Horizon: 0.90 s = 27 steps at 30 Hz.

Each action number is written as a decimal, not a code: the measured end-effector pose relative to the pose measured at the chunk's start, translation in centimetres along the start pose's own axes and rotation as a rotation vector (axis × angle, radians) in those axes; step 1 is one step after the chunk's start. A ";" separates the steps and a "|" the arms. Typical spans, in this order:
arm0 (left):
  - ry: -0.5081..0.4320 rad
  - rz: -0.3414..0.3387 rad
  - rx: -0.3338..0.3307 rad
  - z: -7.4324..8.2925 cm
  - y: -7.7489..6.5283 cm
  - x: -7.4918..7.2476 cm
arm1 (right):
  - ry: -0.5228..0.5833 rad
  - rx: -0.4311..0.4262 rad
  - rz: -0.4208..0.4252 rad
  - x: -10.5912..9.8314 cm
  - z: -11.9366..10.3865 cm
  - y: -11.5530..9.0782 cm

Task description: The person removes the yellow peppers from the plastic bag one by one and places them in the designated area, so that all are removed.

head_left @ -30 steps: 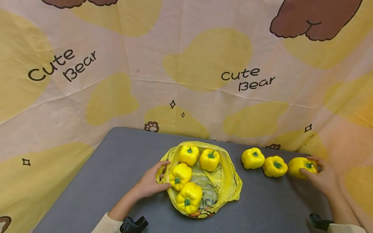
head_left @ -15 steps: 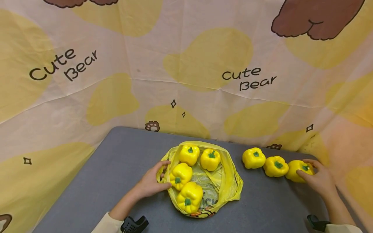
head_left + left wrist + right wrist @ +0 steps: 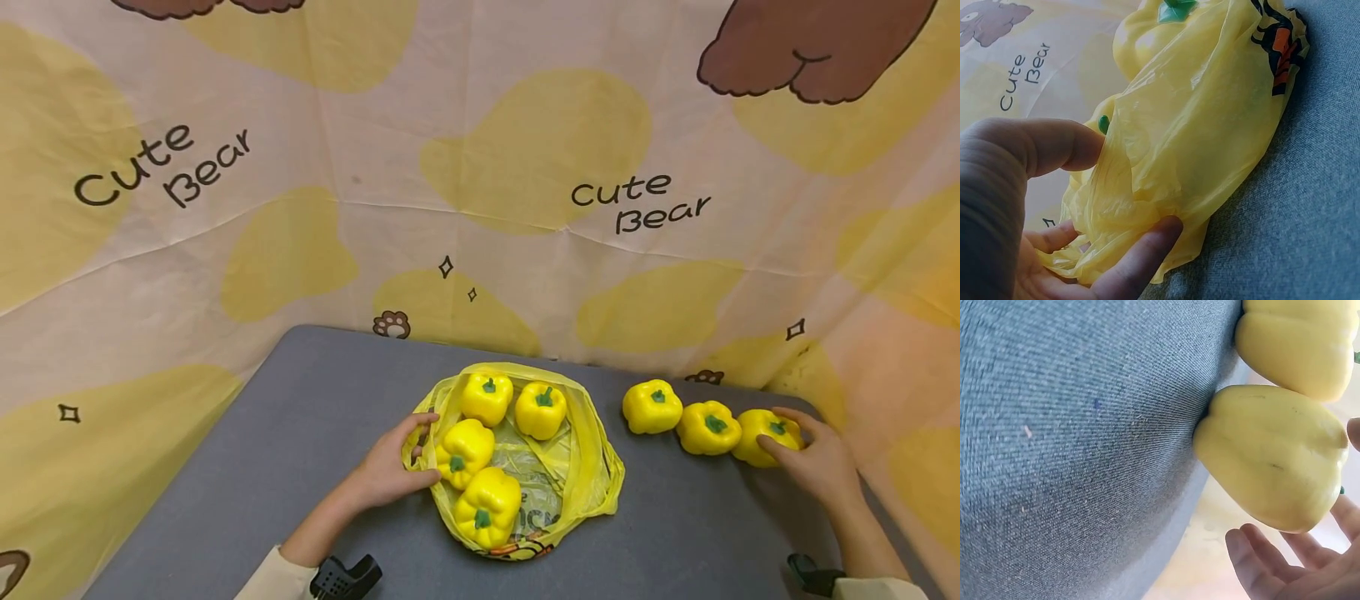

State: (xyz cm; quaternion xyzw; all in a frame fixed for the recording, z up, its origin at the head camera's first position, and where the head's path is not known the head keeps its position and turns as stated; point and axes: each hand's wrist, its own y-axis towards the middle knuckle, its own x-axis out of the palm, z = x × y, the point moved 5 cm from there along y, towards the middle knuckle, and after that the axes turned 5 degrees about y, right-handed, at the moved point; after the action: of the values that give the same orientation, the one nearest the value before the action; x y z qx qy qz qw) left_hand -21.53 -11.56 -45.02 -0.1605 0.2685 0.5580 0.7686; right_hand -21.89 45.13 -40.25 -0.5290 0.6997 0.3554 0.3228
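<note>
A yellow plastic bag (image 3: 600,479) lies on the table with its mouth spread wide and several yellow bell peppers (image 3: 487,510) inside, along its left and back. My left hand (image 3: 393,467) holds the bag's left rim. In the left wrist view, thin plastic (image 3: 1166,150) bunches between thumb and fingers. At the right, my right hand (image 3: 817,462) has thumb and fingers around a yellow bell pepper (image 3: 753,450), the rightmost of a row of three. The right wrist view shows this pepper (image 3: 1272,456) resting at the table surface, fingertips (image 3: 1239,547) close beside it.
Two more yellow bell peppers, the middle one (image 3: 708,429) and the left one (image 3: 651,408), stand between the bag and my right hand. A patterned cloth (image 3: 510,150) hangs behind the grey table (image 3: 300,400). Each wrist wears a black device (image 3: 345,577).
My right hand has shifted left with the rightmost pepper, bringing it up beside the middle one; its stem has turned slightly. My left hand and the bag stay put.
</note>
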 end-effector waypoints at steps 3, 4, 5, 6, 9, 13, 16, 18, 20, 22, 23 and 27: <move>-0.001 -0.006 -0.004 0.0 0.0 0.0 | 0.011 0.012 -0.011 0.0 0.2 -0.1; -0.004 -0.007 -0.004 0.0 0.0 0.1 | 0.011 0.015 -0.011 0.0 0.2 -0.1; -0.003 -0.008 -0.001 0.0 0.0 0.1 | 0.011 0.015 -0.007 0.0 0.2 -0.1; -0.004 -0.009 0.000 0.0 0.0 0.1 | 0.013 0.014 -0.003 -0.1 0.2 -0.1; -0.009 -0.007 0.008 0.0 0.0 0.0 | 0.022 0.013 0.007 -0.2 0.1 -0.2; -0.014 -0.010 0.011 0.0 0.0 0.0 | 0.030 0.013 0.005 -0.4 -0.5 -0.4; -0.016 -0.014 0.015 0.0 0.0 0.0 | 0.025 0.014 -0.002 -0.6 -1.4 -0.7; -0.016 -0.014 0.024 0.0 0.0 0.0 | 0.023 0.013 0.000 -0.7 -2.1 -1.0; -0.017 -0.011 0.022 0.1 0.0 -0.1 | 0.044 0.002 0.006 -0.8 -2.9 -1.3; -0.020 -0.010 0.019 0.1 0.0 -0.1 | 0.065 -0.017 0.023 -0.8 -3.8 -1.6; -0.018 -0.009 0.018 0.1 0.0 -0.1 | 0.072 -0.024 0.027 -0.8 -4.2 -1.8; -0.014 -0.007 0.013 0.1 -0.1 -0.1 | 0.071 -0.051 0.048 -0.6 -6.0 -2.5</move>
State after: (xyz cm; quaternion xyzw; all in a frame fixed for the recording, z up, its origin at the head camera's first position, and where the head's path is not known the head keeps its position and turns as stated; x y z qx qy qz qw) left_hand -21.43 -11.58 -44.88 -0.1524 0.2661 0.5548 0.7734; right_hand -19.81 39.91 -36.87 -0.5323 0.7140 0.3617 0.2757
